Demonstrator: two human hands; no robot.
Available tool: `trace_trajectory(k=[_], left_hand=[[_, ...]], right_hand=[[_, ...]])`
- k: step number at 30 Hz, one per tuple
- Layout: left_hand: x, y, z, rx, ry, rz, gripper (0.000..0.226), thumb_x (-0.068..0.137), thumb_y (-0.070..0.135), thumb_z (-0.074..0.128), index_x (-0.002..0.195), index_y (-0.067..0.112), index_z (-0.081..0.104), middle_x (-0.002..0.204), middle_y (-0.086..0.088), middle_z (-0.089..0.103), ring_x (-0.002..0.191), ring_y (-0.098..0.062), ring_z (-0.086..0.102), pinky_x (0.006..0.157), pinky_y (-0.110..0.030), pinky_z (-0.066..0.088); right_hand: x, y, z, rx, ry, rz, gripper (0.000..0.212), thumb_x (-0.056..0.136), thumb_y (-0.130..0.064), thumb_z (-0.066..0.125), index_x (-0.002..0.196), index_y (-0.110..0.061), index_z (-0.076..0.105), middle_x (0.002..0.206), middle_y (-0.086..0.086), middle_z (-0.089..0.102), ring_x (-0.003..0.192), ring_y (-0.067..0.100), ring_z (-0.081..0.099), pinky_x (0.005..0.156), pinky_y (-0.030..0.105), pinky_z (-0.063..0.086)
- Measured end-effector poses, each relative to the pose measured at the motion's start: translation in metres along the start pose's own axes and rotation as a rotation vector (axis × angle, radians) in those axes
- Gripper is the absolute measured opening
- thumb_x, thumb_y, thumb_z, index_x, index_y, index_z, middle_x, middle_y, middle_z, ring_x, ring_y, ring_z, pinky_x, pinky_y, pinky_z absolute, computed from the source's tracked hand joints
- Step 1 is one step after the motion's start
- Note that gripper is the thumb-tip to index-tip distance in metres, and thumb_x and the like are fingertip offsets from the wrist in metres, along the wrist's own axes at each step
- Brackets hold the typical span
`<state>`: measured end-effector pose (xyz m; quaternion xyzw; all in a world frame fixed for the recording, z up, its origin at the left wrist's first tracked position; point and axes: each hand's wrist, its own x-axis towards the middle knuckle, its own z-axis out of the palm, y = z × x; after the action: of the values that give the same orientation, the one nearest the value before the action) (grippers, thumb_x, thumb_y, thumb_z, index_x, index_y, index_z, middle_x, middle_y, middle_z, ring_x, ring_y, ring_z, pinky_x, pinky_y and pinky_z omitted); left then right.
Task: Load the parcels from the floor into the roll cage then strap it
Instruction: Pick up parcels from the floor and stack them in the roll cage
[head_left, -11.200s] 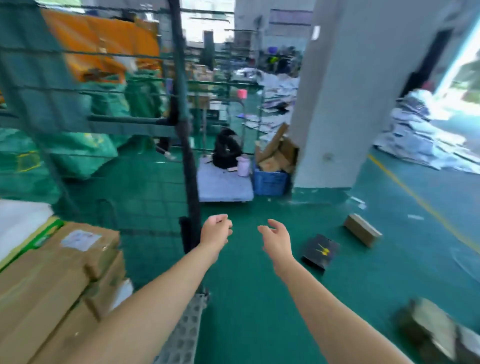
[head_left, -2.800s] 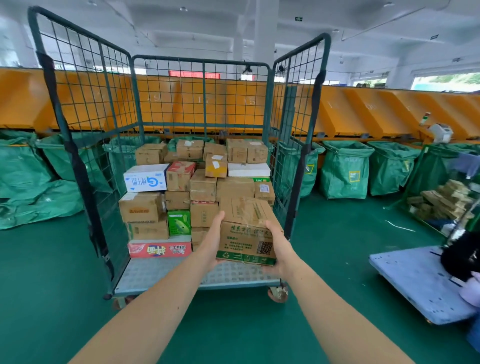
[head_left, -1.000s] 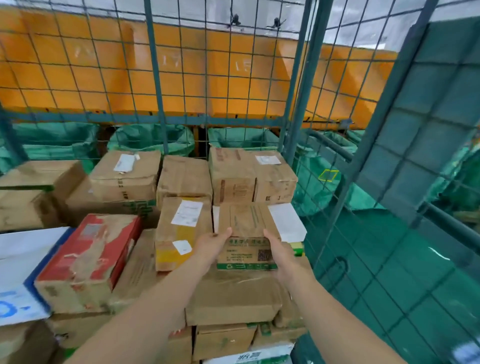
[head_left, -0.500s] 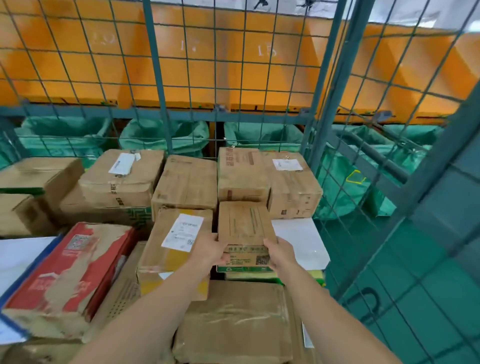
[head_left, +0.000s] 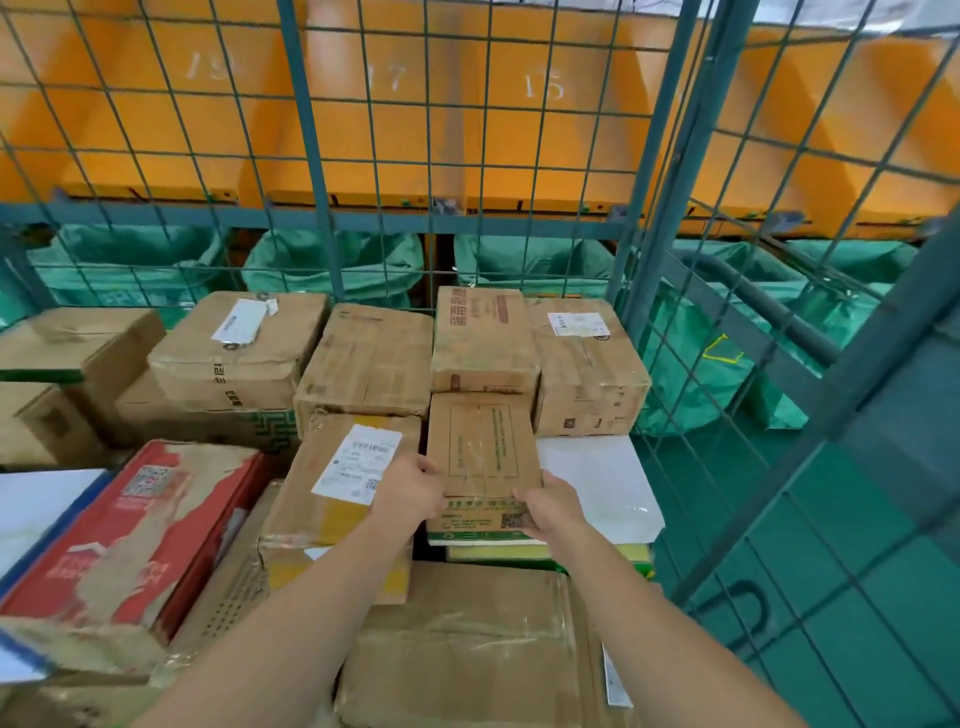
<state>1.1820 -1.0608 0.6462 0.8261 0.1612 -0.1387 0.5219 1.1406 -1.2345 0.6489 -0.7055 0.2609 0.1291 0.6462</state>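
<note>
A small brown carton with green print (head_left: 483, 452) lies on a white-topped parcel (head_left: 597, 483) inside the green wire roll cage (head_left: 649, 218). My left hand (head_left: 410, 488) grips its near left corner. My right hand (head_left: 550, 506) grips its near right corner. The carton's far end butts against a taller brown box (head_left: 483, 338). Several other parcels fill the cage: brown cartons, one with a white label (head_left: 358, 462) to the left, and a red torn one (head_left: 135, 530) further left.
The cage's right mesh wall (head_left: 779, 415) stands close to my right arm. Behind the back mesh are green sacks (head_left: 332, 265) and orange chutes (head_left: 415, 114). Green floor (head_left: 857, 597) shows through the right wall. A large brown carton (head_left: 467, 644) lies under my forearms.
Since 2.8 s ago I carried the carton from in front of the cage into it. Over the last second it went down onto the white-topped parcel and slid back against the taller box.
</note>
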Motion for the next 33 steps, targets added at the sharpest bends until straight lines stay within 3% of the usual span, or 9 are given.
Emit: trace_trajectory(k=[6, 8, 11, 13, 16, 19, 24, 29, 33], left_hand=[[-0.017, 0.005, -0.005, -0.049, -0.052, 0.046, 0.035, 0.078, 0.019, 0.052, 0.111, 0.012, 0.062, 0.075, -0.007, 0.063, 0.062, -0.023, 0.057, 0.061, -0.038, 0.051], [-0.010, -0.001, -0.005, -0.038, -0.082, 0.096, 0.054, 0.069, 0.028, 0.049, 0.116, 0.005, 0.063, 0.065, 0.000, 0.055, 0.059, -0.021, 0.052, 0.059, -0.036, 0.050], [-0.052, 0.014, -0.014, -0.030, -0.134, 0.113, 0.040, 0.078, 0.034, 0.051, 0.109, 0.013, 0.066, 0.081, 0.001, 0.064, 0.076, -0.019, 0.064, 0.077, -0.034, 0.058], [-0.082, 0.021, -0.019, -0.064, -0.208, 0.114, 0.010, 0.095, 0.025, 0.050, 0.099, 0.021, 0.059, 0.092, 0.000, 0.064, 0.092, -0.020, 0.064, 0.085, -0.032, 0.056], [-0.110, 0.021, -0.021, -0.121, -0.347, 0.141, 0.006, 0.101, 0.013, 0.046, 0.101, 0.017, 0.051, 0.101, -0.004, 0.058, 0.099, -0.022, 0.058, 0.075, -0.028, 0.052], [-0.129, 0.006, -0.014, -0.098, -0.468, 0.199, 0.017, 0.101, 0.017, 0.045, 0.117, 0.017, 0.051, 0.117, -0.006, 0.057, 0.096, -0.020, 0.061, 0.081, -0.034, 0.052], [-0.191, -0.030, 0.004, -0.025, -0.720, 0.341, 0.026, 0.091, 0.008, 0.048, 0.068, 0.022, 0.046, 0.070, -0.005, 0.044, 0.062, -0.019, 0.050, 0.058, -0.025, 0.039], [-0.279, -0.067, 0.022, 0.015, -0.938, 0.348, 0.021, 0.087, 0.012, 0.050, 0.069, 0.021, 0.048, 0.076, -0.010, 0.047, 0.063, -0.018, 0.048, 0.058, -0.027, 0.039], [-0.351, -0.096, 0.041, 0.107, -1.102, 0.355, 0.017, 0.095, 0.016, 0.050, 0.080, 0.023, 0.054, 0.083, 0.001, 0.055, 0.074, -0.015, 0.058, 0.064, -0.026, 0.047]], right_hand=[[-0.037, -0.012, -0.001, 0.042, -0.057, 0.055, 0.035, 0.098, -0.017, 0.058, 0.127, -0.018, 0.039, 0.104, 0.002, 0.062, 0.101, 0.021, 0.059, 0.104, 0.041, 0.046], [-0.052, -0.015, -0.001, 0.068, -0.040, 0.039, 0.057, 0.097, -0.019, 0.062, 0.145, -0.015, 0.031, 0.117, 0.007, 0.064, 0.106, 0.023, 0.059, 0.103, 0.040, 0.045], [-0.076, -0.014, 0.000, 0.129, 0.045, 0.011, 0.079, 0.096, -0.019, 0.064, 0.158, -0.012, 0.017, 0.128, 0.007, 0.057, 0.105, 0.021, 0.057, 0.104, 0.040, 0.046], [-0.091, -0.007, 0.002, 0.185, 0.125, -0.022, 0.071, 0.098, -0.017, 0.060, 0.157, -0.013, 0.021, 0.125, 0.004, 0.055, 0.103, 0.019, 0.056, 0.102, 0.040, 0.048], [-0.122, 0.015, 0.008, 0.237, 0.335, -0.123, 0.053, 0.098, -0.019, 0.056, 0.149, -0.015, 0.041, 0.144, 0.005, 0.049, 0.120, 0.024, 0.052, 0.097, 0.039, 0.048], [-0.170, 0.045, 0.017, 0.307, 0.563, -0.193, 0.043, 0.096, -0.019, 0.057, 0.139, -0.015, 0.054, 0.137, 0.001, 0.052, 0.125, 0.023, 0.051, 0.101, 0.038, 0.043], [-0.258, 0.106, 0.027, 0.461, 0.886, -0.231, 0.038, 0.097, -0.016, 0.057, 0.135, -0.011, 0.056, 0.130, 0.002, 0.059, 0.117, 0.020, 0.056, 0.105, 0.036, 0.043], [-0.344, 0.169, 0.029, 0.603, 1.126, -0.179, 0.028, 0.096, -0.017, 0.056, 0.123, -0.022, 0.054, 0.096, -0.009, 0.058, 0.087, 0.012, 0.056, 0.098, 0.043, 0.048], [-0.411, 0.219, 0.029, 0.713, 1.297, -0.133, 0.034, 0.092, -0.017, 0.059, 0.126, -0.016, 0.057, 0.104, -0.001, 0.062, 0.091, 0.017, 0.059, 0.098, 0.045, 0.049]])
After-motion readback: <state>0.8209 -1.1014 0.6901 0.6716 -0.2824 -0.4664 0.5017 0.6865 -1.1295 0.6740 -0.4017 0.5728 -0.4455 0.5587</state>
